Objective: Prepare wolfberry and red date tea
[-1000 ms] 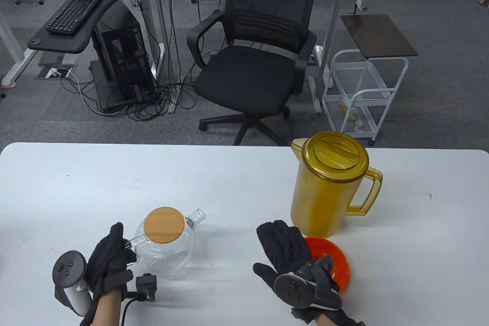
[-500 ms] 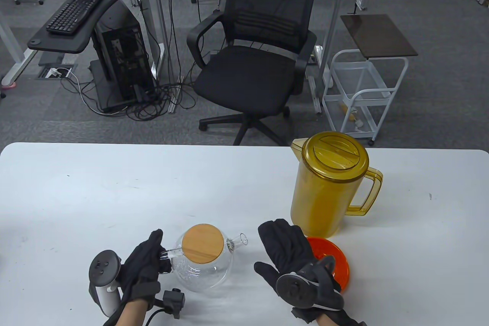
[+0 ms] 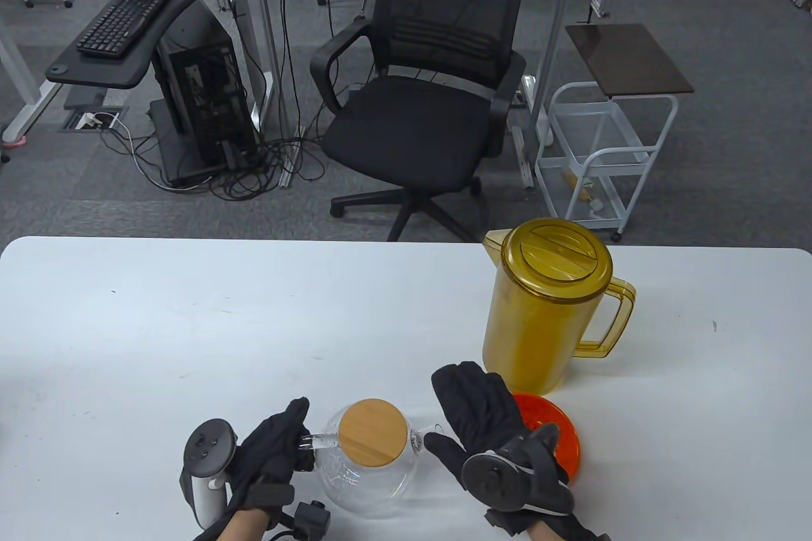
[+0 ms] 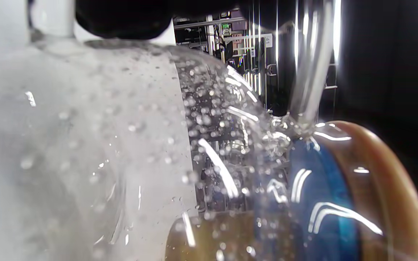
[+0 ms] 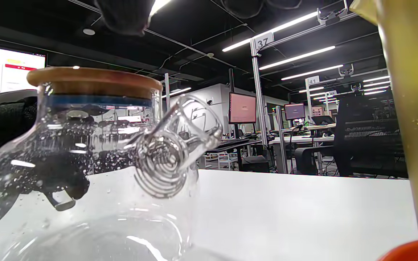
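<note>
in the table view the glass teapot (image 3: pixel 368 468) stands at the near edge of the white table (image 3: pixel 254 312), its bamboo lid (image 3: pixel 371 433) seated on top, so by my reading the tea is barely begun: no wolfberries or red dates show anywhere, the lid is yet to come off, and the filling and the pouring are all left to do. the left hand (image 3: pixel 269 462) is just left of the teapot, its fingers (image 3: pixel 293 420) wrapped around the glass handle that sticks out sideways. the right hand (image 3: pixel 485 433) lies just right of the teapot, fingers spread wide and holding nothing, the thumb close to the spout though i cannot tell whether it touches. right of the teapot, partly under that hand, is an orange dish (image 3: pixel 558 433), and beyond it, further back from the teapot, stands an amber pitcher (image 3: pixel 545 306) with its lid on. the left wrist view, lying on its side, shows what the table view cannot: the teapot wall (image 4: pixel 129 152) is beaded with droplets inside, and a blue seal ring (image 4: pixel 321 195) sits under the lid; a dark fingertip shows at the top, but the grip itself is out of frame. the right wrist view looks level across the table and adds the coiled strainer (image 5: pixel 158 170) inside the spout, the bottom of the teapot holding no visible ingredients, the handle with the dark left glove behind it on the teapot's far side, and the pitcher's wall at the right edge; whether the pitcher holds water i cannot tell.
</note>
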`<action>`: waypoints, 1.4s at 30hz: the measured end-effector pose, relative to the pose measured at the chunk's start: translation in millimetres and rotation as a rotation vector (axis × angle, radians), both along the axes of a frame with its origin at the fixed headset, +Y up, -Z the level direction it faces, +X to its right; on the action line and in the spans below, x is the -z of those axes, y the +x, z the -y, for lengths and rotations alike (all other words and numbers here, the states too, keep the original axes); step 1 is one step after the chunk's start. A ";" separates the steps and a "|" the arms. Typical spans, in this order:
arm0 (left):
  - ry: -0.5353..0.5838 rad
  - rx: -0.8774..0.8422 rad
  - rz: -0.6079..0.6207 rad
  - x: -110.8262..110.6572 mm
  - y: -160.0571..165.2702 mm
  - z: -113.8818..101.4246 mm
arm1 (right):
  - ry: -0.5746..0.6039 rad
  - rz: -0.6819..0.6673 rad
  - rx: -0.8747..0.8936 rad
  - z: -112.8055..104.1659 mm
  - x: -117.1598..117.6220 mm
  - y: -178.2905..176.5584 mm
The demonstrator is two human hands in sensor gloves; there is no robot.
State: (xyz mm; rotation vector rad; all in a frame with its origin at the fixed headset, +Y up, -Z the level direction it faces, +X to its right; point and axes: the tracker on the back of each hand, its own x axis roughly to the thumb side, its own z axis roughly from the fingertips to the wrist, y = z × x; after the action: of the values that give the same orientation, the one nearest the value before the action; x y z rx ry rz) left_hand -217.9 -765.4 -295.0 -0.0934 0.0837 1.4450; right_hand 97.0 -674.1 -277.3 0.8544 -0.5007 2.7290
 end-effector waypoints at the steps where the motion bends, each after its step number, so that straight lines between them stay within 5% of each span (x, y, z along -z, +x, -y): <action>1: -0.001 0.002 0.006 -0.1 1.5 0.8 | 0.000 0.000 0.000 0.0 0.0 0.0; 17: -0.040 0.057 0.050 -1.3 9.9 11.3 | 0.001 -0.002 0.014 -0.8 0.3 2.0; 33: -0.018 0.287 0.139 5.4 -4.3 15.4 | -0.008 -0.015 0.012 -1.5 0.7 0.1; 42: -0.026 0.311 0.147 6.7 -8.1 19.8 | -0.120 -0.075 -0.031 -6.2 4.8 -29.2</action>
State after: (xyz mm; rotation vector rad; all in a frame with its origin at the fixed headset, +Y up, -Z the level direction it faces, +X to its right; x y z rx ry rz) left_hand -226.0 -785.2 -301.7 -0.1994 -0.0043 1.1232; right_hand 67.7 -667.9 -282.1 0.9360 -0.3087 2.7112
